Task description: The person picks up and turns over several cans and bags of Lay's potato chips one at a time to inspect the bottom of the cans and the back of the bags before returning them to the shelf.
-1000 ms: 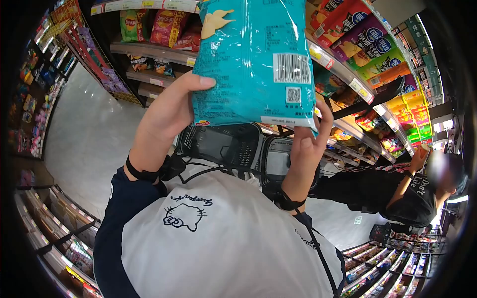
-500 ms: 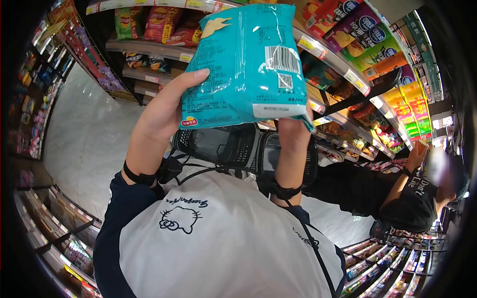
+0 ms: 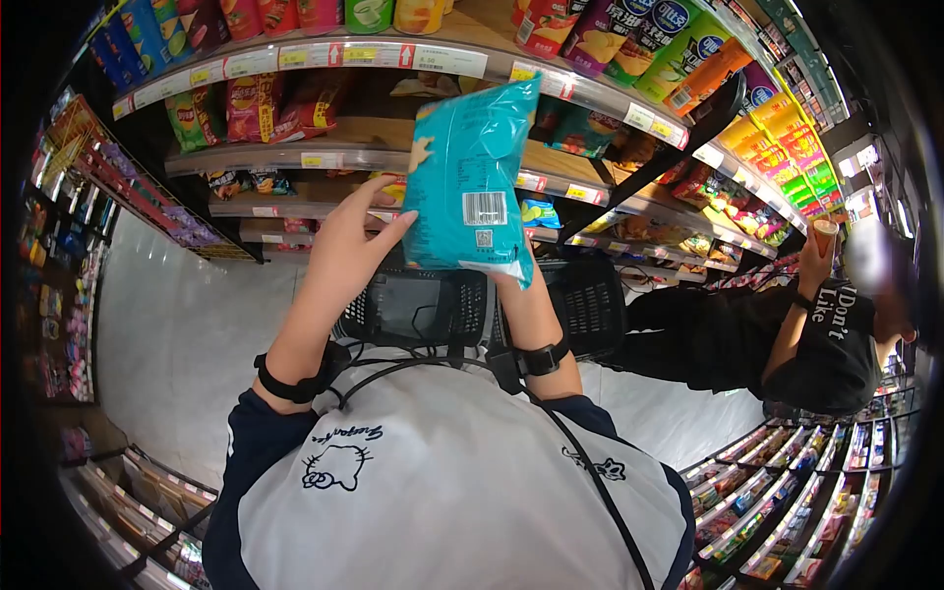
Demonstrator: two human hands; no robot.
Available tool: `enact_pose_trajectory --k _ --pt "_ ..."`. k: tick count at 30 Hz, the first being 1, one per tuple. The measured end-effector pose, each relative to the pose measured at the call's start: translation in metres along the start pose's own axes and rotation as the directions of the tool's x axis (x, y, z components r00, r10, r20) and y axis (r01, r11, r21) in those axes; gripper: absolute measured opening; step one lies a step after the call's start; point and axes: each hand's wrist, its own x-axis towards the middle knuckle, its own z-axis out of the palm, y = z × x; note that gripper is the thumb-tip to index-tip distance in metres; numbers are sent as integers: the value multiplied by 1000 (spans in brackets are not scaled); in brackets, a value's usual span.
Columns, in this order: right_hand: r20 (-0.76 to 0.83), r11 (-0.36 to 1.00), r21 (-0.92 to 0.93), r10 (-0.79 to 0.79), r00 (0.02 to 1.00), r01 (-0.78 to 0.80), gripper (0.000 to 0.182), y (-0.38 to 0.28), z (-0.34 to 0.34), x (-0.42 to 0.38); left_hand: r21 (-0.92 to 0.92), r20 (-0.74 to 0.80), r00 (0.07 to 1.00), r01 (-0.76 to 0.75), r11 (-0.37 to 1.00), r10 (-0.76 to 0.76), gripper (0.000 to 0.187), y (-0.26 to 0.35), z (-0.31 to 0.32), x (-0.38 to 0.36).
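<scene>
A teal snack bag is held up in front of the shelves, its back with a barcode and small print facing me. My right hand holds it from behind at the lower right; the bag hides most of those fingers. At the bag's left edge is my left hand, with thumb and fingers apart and the thumb tip against or just beside the edge. Black straps circle both wrists.
Snack shelves cross the top. Two black baskets sit below the bag. At the right, a person in black holds an orange-brown item. Grey floor shows at left, with more racks at bottom right.
The bag has moved lower and looks smaller, farther from the camera. My left hand's grip has loosened, its fingers now spread. More upper shelf shows, and the other person's hand is raised higher.
</scene>
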Motion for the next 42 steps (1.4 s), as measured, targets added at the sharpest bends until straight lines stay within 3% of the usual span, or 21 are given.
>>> enact_pose_trajectory --k 1,5,7,9,11,13,15,17,18,19,21,23,25,27,31,33,36,38,39,41,42 --pt "-168 997 -76 -5 986 -8 55 -4 -12 -2 -3 47 999 18 1000 -17 42 -3 0 0" --pt "-417 974 -216 -27 909 -70 44 -37 -72 -25 -29 168 983 79 996 -73 37 -17 -7 3" --pt "-493 937 -349 -199 847 17 36 -60 -112 -36 -22 201 976 87 996 -81 38 -29 -12 3" --pt "-599 873 -487 -318 735 -19 52 -93 -140 -42 18 238 969 72 997 -74 39 -41 -17 3" --pt "-704 782 -617 -499 505 -90 47 -129 -159 -39 89 290 952 78 993 -101 39 -46 -21 4" --pt "-506 607 -793 -701 502 49 49 -155 -157 -26 137 323 940 72 988 -113 41 -50 -23 7" --pt "-414 443 -896 -854 315 24 57 -174 -143 -6 161 331 938 55 986 -106 42 -52 -22 13" --pt "-224 244 -968 -946 234 62 65 -200 -178 12 135 346 934 45 990 -89 45 -50 -21 19" --pt "-145 126 -984 -977 157 -122 76 -198 -156 21 120 351 933 40 992 -80 46 -48 -20 21" --pt "-10 -13 -991 -985 173 -133 85 -211 -179 28 126 356 932 18 992 -62 47 -44 -21 23" --pt "74 -164 -875 -975 209 -455 88 -229 -207 34 135 366 930 -23 991 -29 50 -35 -23 24" --pt "87 -222 -785 -964 252 -579 94 -238 -231 44 144 377 926 -26 989 -30 51 -39 -27 27" --pt "-68 -52 -954 -921 383 -297 98 -249 -250 44 147 374 927 -18 989 -39 51 -44 -33 29" --pt "-4 -151 -908 -930 369 -392 102 -247 -270 45 147 331 943 -13 989 -36 51 -53 -38 27" --pt "-80 -83 -930 -906 416 -359 108 -240 -257 37 115 295 954 24 993 -58 52 -64 -47 28" --pt "182 -289 -887 -936 302 -360 103 -232 -254 32 110 306 949 37 993 -70 53 -71 -50 31" --pt "192 -206 -893 -978 76 -401 91 -201 -210 27 91 308 949 41 995 -67 53 -82 -54 39" --pt "111 -112 -975 -994 19 -190 78 -162 -173 29 92 314 947 39 995 -66 53 -84 -60 43" --pt "60 -60 -994 -998 1 -86 73 -144 -165 29 98 321 945 37 994 -67 53 -83 -64 45" --pt "-33 25 -997 -993 111 -75 61 -117 -156 29 106 332 941 34 994 -67 52 -85 -70 48" --pt "-103 70 -981 -978 179 -181 49 -105 -165 29 105 337 939 32 994 -66 52 -89 -73 50"
